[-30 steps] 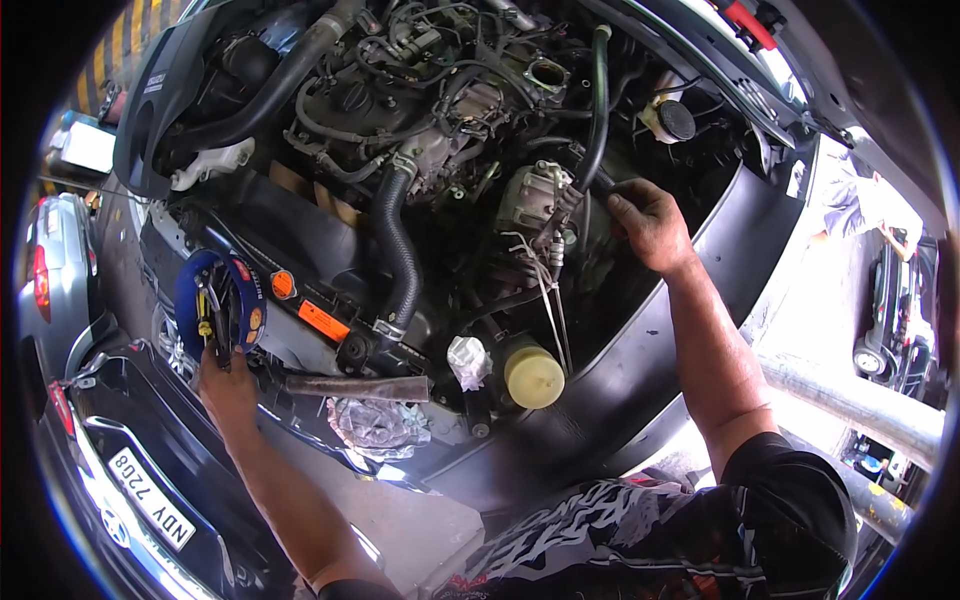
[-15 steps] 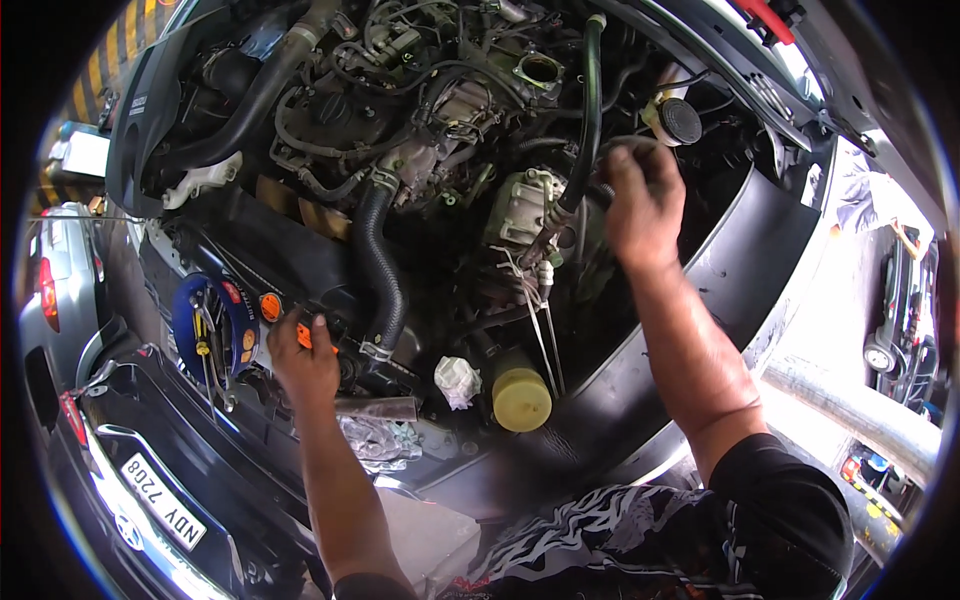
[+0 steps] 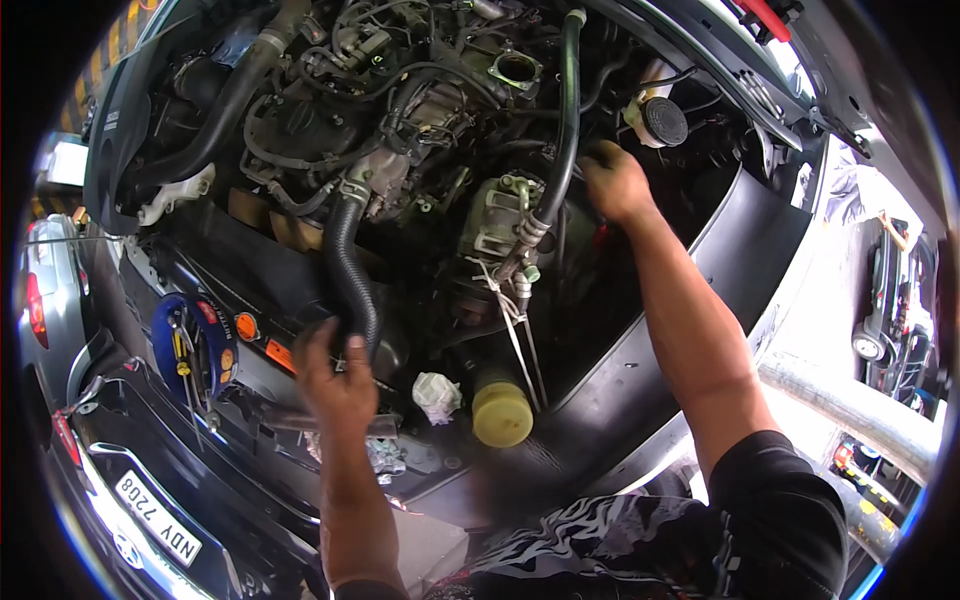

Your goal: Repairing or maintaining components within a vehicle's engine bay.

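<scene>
My left hand (image 3: pixel 338 388) is open, its fingers apart, over the front edge of the engine bay. It is beside the lower end of a ribbed black radiator hose (image 3: pixel 352 270), and I cannot tell whether they touch. Deeper in the bay, my right hand (image 3: pixel 617 184) is closed, fingers curled downward next to a long dark pipe (image 3: pixel 568 110). Whatever those fingers hold, if anything, is hidden. Left of that pipe sits a metal engine unit (image 3: pixel 496 215), with pale ties (image 3: pixel 515 335) hanging from its front. A round black reservoir cap (image 3: pixel 664 121) is just beyond my right hand.
A yellow-capped container (image 3: pixel 502 414) and crumpled white wad (image 3: pixel 437 397) lie along the near edge. A blue round tray (image 3: pixel 190 350) with screwdrivers and other tools rests at the left. The grey fender (image 3: pixel 745 250) borders the right. A dark car (image 3: pixel 200 470) stands at lower left.
My left hand has moved right, from beside the orange labels toward the ribbed hose, and its fingers have spread. The right hand has gone slightly left and lower into the bay. The view has shifted slightly.
</scene>
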The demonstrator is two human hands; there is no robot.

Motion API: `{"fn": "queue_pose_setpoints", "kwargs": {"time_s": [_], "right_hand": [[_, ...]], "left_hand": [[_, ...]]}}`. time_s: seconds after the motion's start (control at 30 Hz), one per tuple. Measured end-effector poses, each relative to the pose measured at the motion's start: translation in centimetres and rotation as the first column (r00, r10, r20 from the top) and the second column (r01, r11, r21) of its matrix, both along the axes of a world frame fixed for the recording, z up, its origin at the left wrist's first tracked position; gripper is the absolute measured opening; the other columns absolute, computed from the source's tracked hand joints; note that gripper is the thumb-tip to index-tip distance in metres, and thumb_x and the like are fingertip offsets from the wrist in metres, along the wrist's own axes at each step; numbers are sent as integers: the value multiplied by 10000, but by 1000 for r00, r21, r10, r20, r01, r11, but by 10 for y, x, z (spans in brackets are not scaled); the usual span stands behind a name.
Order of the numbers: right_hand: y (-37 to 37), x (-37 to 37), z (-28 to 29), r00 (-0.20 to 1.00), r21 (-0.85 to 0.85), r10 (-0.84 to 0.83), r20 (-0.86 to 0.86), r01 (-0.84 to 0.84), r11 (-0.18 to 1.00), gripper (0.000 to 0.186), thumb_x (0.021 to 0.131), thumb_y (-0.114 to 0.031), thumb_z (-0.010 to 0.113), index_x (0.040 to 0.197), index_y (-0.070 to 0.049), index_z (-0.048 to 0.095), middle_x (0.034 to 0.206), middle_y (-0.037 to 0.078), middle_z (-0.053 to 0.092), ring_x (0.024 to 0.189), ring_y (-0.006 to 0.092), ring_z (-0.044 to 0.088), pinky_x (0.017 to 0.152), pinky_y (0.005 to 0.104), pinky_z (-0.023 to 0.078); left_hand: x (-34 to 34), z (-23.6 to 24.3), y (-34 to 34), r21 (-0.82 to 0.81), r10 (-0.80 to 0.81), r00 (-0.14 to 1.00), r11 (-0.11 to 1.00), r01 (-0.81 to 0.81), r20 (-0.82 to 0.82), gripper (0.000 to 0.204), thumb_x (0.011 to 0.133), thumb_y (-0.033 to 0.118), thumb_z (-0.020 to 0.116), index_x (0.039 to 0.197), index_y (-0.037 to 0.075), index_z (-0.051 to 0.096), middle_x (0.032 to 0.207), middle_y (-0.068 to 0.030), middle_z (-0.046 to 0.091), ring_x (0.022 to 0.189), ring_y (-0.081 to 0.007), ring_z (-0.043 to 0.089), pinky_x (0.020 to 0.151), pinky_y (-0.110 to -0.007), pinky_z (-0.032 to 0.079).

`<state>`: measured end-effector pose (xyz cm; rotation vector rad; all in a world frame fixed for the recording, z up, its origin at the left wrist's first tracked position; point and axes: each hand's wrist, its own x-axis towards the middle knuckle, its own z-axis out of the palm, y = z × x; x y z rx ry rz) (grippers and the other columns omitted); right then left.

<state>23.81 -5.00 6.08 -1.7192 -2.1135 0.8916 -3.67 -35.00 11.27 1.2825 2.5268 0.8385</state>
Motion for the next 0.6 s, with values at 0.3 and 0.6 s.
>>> {"fn": "queue_pose_setpoints", "kwargs": {"time_s": [0.3,0.6], "right_hand": [[78,-49,-43,875,-291,475,91,-432,854,540,794,-351,581,1242,-50,566,1196,247,577,1141,338,551,974,382,432],[78,-95,-75,718,-182,670,191,-645,743,503,776,-240,609,1201,21,544,1142,254,594,1098,360,564,959,413,442]], "left_hand": [[48,-43,159,23,-321,868,941,338,379,282,855,151,579,1090,-4,591,1040,-216,613,989,-377,577,873,-419,456],[41,-145,295,-217,-236,734,859,463,637,541,810,189,552,1323,40,462,1250,-236,547,1159,-360,523,959,-363,416]]}}
